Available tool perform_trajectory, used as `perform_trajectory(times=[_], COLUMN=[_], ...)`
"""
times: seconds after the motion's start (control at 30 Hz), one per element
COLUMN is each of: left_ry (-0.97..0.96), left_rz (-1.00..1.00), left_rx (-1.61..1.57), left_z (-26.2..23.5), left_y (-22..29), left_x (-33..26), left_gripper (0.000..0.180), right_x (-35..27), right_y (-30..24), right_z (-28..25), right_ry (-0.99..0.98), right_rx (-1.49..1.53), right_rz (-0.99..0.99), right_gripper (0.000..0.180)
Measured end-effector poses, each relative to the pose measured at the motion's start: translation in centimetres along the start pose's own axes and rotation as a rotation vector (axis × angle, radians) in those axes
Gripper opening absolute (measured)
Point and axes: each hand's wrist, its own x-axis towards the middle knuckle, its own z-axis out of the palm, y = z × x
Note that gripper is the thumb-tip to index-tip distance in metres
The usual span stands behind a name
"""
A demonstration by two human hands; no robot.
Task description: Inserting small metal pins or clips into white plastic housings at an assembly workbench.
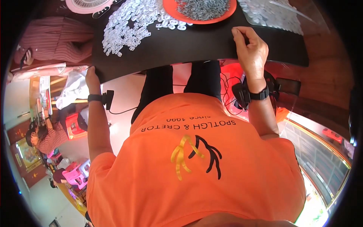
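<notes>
My right hand (252, 49) rests over the near right part of the dark table (181, 45). Its thumb and index finger are pressed together and the other fingers curl in; whatever may be between them is too small to make out. At the table's left front corner is my left hand (92, 80), beside a white plastic bag (75, 89); its fingers are mostly hidden. A pile of small white plastic pieces with holes (130, 28) spreads over the tabletop. Right of it stands an orange-red dish (177, 16) filled with small grey metal pieces.
A clear bag of whitish pieces (272, 17) lies at the far right of the table. A pink round basket (90, 5) is at the far left. Another person in striped clothes (56, 41) is close by on the left. Black cables (227, 89) hang below the table.
</notes>
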Motion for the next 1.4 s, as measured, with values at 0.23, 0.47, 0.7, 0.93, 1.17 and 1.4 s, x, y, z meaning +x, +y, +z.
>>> perform_trajectory(times=[0.23, 0.47, 0.7, 0.93, 1.17, 1.4], left_ry=[-0.042, -0.011, 0.015, 0.011, 0.051, 0.033], left_rz=[0.180, -0.011, 0.004, -0.005, 0.020, -0.238], left_rx=[0.165, -0.045, 0.038, 0.071, 0.031, -0.128], left_z=[-0.4, -0.1, 0.1, 0.6, 0.3, -0.2], left_y=[-0.1, 1.5, 1.8, 1.6, 1.7, 4.0], left_x=[0.6, 0.6, 0.7, 0.9, 0.7, 0.3], left_gripper=[0.029, 0.036, 0.036, 0.036, 0.036, 0.043], right_x=[-0.1, -0.2, -0.1, -0.1, 0.2, 0.0], right_y=[-0.1, -0.2, -0.2, -0.3, -0.2, 0.0], right_z=[-0.3, -0.1, 0.3, 0.3, 0.5, 0.3], right_ry=[0.063, 0.098, 0.140, 0.108, 0.109, 0.111], right_rx=[-0.080, -0.182, -0.247, -0.279, -0.282, -0.256], right_rz=[0.020, -0.049, -0.096, -0.044, -0.079, -0.061], right_gripper=[0.015, 0.014, 0.015, 0.015, 0.016, 0.016])
